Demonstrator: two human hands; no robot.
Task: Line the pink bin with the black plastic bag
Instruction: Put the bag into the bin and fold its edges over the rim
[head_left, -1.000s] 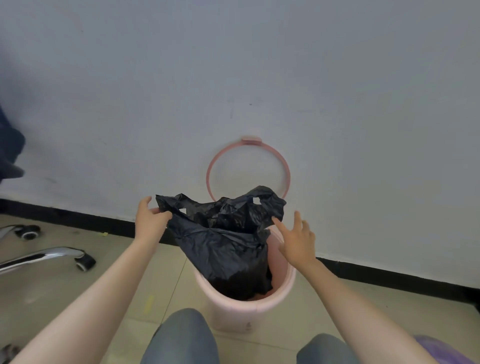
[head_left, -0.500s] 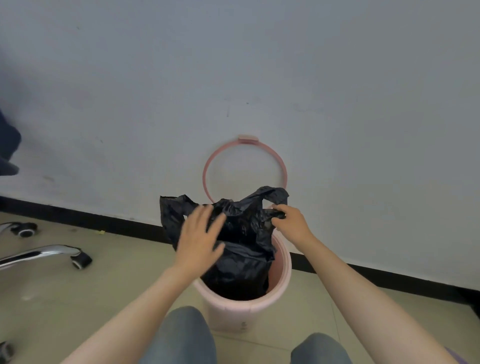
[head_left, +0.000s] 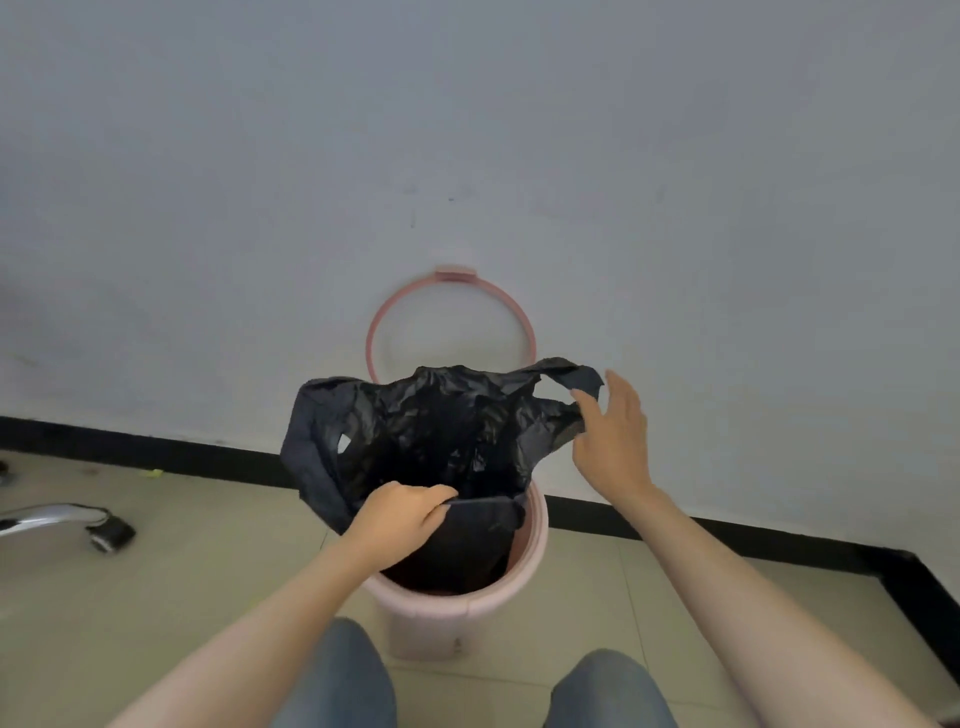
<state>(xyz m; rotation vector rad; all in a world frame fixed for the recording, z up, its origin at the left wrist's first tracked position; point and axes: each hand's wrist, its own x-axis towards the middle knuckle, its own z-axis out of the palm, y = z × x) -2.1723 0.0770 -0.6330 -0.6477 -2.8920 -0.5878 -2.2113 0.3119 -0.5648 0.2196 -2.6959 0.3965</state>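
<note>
— Where's the black plastic bag (head_left: 441, 436)?

— At the centre of the frame, bunched up over the mouth of the pink bin (head_left: 457, 608), its lower part hanging inside. The bin stands on the floor against the wall, its ring lid (head_left: 451, 322) flipped up.

— And the hands?

— The left hand (head_left: 400, 522) pinches the bag's near edge. The right hand (head_left: 615, 436) is spread, fingertips touching the bag's right handle.

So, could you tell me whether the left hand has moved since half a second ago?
Yes. The left hand has dropped from the top of the black bag toward the pink bin's near rim, gripping the bag's edge.
</note>
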